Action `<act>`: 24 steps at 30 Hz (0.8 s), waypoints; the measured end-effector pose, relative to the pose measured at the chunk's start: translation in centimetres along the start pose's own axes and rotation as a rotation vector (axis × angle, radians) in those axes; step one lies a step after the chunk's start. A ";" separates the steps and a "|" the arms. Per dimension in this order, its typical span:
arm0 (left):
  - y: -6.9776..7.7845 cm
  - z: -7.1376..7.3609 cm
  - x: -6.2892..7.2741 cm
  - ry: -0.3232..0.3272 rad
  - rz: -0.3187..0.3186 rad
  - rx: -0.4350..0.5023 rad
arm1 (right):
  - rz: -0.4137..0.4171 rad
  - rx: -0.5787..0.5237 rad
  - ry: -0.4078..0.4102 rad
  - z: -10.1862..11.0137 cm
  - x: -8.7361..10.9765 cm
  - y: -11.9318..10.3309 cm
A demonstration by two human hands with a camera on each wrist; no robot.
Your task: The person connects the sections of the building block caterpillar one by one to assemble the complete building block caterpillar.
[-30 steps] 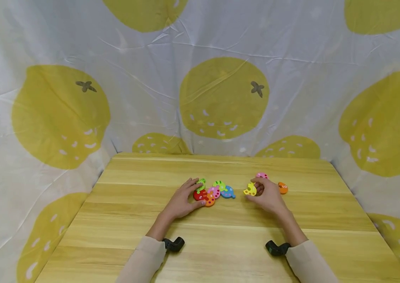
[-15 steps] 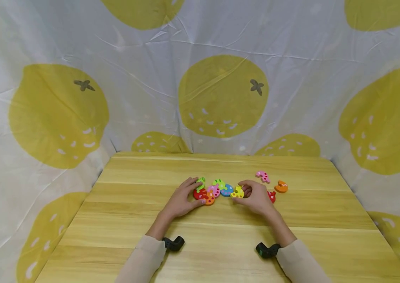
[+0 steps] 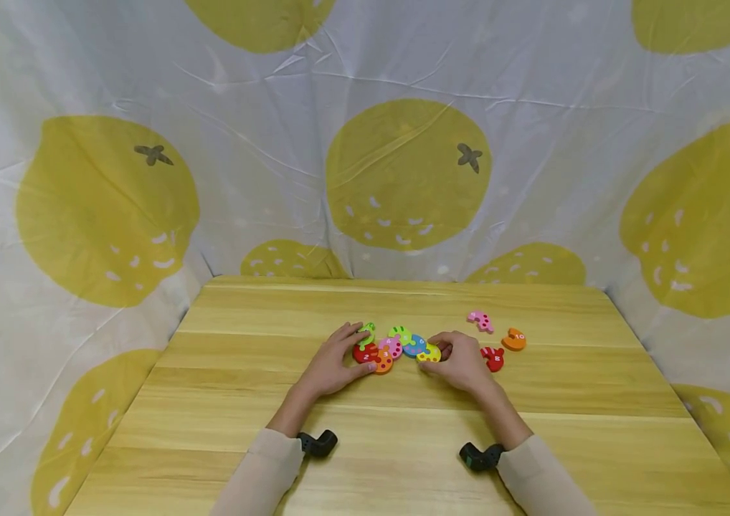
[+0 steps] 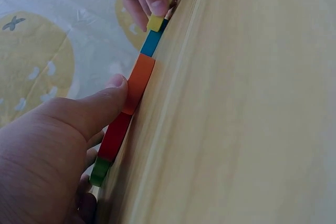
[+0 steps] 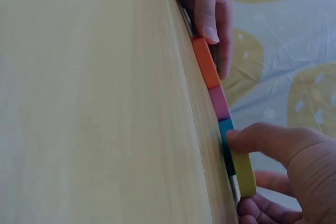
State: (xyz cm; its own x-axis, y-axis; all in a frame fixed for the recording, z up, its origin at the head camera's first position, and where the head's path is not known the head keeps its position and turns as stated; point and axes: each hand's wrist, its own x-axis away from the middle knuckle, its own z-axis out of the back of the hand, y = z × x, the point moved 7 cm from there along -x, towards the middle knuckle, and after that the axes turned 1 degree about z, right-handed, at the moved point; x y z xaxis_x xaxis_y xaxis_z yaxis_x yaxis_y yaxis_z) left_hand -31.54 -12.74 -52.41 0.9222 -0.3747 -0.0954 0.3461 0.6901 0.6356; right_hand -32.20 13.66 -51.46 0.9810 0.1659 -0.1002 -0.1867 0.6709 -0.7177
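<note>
Flat numbered puzzle pieces lie joined in a winding row: green (image 3: 367, 332), red (image 3: 363, 355), orange (image 3: 383, 362), pink (image 3: 392, 348), light green (image 3: 400, 335) and blue (image 3: 413, 346). My left hand (image 3: 334, 364) rests at the row's left end, its thumb touching the orange piece and an index finger by the green one. At the other end my right hand (image 3: 458, 358) pinches a yellow puzzle piece (image 3: 429, 354) between thumb and fingers. In the right wrist view the yellow piece (image 5: 244, 176) sits slightly raised and overlapping the blue piece (image 5: 226, 140).
Right of my right hand lie three loose pieces: a pink one (image 3: 481, 321), an orange one (image 3: 515, 339) marked 10, and a red one (image 3: 493, 358). They rest on a wooden table (image 3: 365, 444). A lemon-patterned curtain (image 3: 262, 179) hangs behind it.
My right hand has carried the yellow piece leftward to the blue piece and lowered it, uncovering the loose red piece and all of the pink one. My left hand stays in place.
</note>
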 end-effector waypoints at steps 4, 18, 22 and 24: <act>-0.1 -0.1 -0.1 -0.007 0.004 -0.011 | -0.009 0.026 -0.009 -0.2 -0.1 -0.1; 0.0 0.0 -0.2 0.058 0.039 -0.005 | 0.016 -0.004 -0.047 0.6 0.5 0.0; 0.1 0.1 -0.3 0.078 0.037 0.004 | 0.044 0.006 -0.035 1.7 1.3 0.3; 0.1 0.1 -0.3 0.081 0.033 0.010 | 0.072 0.006 -0.027 2.3 1.6 0.4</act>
State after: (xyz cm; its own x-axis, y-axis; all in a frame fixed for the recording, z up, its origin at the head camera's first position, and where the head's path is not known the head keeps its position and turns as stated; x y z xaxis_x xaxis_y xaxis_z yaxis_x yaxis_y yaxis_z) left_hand -31.81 -12.62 -52.22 0.9443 -0.3002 -0.1352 0.3135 0.6948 0.6472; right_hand -30.84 15.89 -50.34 0.9633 0.2334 -0.1323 -0.2569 0.6607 -0.7054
